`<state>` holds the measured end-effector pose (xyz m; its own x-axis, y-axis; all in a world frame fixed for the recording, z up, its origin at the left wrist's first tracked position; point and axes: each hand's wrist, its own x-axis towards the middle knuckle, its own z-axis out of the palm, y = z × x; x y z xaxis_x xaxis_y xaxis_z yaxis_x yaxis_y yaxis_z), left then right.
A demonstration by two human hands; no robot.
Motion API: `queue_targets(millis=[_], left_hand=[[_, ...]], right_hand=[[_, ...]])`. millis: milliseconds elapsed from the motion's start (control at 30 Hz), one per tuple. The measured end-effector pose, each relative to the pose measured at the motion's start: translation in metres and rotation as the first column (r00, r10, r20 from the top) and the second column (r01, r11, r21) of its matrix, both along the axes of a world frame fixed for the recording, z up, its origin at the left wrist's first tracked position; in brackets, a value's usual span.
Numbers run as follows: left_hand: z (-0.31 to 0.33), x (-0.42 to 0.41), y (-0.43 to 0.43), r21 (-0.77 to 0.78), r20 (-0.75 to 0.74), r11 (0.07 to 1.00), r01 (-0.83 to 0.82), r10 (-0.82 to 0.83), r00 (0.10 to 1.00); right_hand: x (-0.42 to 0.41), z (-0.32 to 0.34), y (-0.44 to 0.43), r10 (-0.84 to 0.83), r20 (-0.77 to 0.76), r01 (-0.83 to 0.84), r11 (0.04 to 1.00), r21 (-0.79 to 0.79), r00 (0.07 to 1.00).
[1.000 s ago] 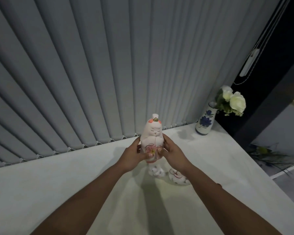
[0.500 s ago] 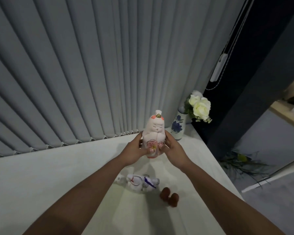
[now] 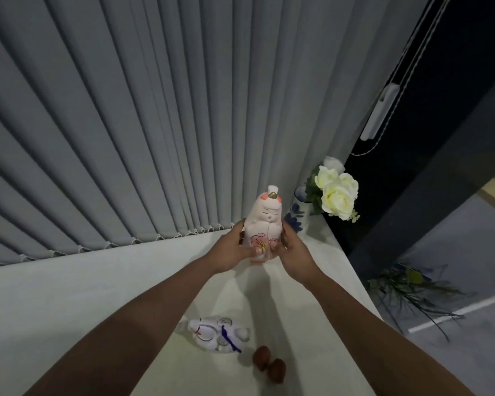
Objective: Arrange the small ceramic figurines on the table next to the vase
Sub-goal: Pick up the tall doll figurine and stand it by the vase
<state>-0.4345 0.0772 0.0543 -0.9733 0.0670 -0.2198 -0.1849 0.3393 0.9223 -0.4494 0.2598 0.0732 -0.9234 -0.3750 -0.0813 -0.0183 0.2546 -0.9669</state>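
Observation:
A tall pink-and-white ceramic doll figurine (image 3: 265,221) with a flower painted on its front stands upright between my hands. My left hand (image 3: 231,249) grips its left side and my right hand (image 3: 292,248) its right side; its base is at or just above the white table (image 3: 83,295). Just behind and to its right is a white vase (image 3: 300,217) with blue flower painting, holding white roses (image 3: 336,192). Nearer to me, a white cat-like figurine (image 3: 216,332) with red and blue marks lies between my forearms. Two small brown pieces (image 3: 269,364) lie beside it.
Grey vertical blinds (image 3: 155,124) hang along the table's far edge. The table's right edge runs close past the vase, with a dark pillar (image 3: 440,167) and green foliage (image 3: 412,290) on the floor beyond it.
Both hands have carried the pink doll figurine away from me and to the right, closer to the vase. The white figurine and brown pieces now lie well behind my hands.

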Motion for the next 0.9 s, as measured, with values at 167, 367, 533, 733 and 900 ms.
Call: queue_targets(millis=[167,367,533,733,900], left_hand=[[-0.011,-0.028,-0.005,0.014,0.021,0.999,0.033,-0.033,0.999],[-0.021,-0.051,-0.01,-0.002,0.021,0.999,0.048,-0.048,0.999],[-0.031,-0.06,-0.01,0.016,0.021,0.998,0.054,-0.054,0.998],[-0.031,-0.067,-0.012,0.05,0.017,0.997,0.067,-0.068,0.998],[-0.031,-0.071,-0.016,-0.005,0.029,0.995,0.104,-0.104,0.994]], right_hand=[[-0.026,-0.019,-0.007,-0.039,0.041,0.039,0.999,0.013,0.998],[-0.047,-0.034,-0.01,-0.072,0.051,0.068,0.995,0.074,0.996],[-0.05,-0.042,-0.012,-0.117,0.041,0.113,0.99,0.089,0.992],[-0.051,-0.042,-0.019,-0.186,-0.018,0.186,0.975,0.125,0.982],[-0.052,-0.049,-0.023,-0.226,-0.044,0.231,0.96,0.158,0.973]])
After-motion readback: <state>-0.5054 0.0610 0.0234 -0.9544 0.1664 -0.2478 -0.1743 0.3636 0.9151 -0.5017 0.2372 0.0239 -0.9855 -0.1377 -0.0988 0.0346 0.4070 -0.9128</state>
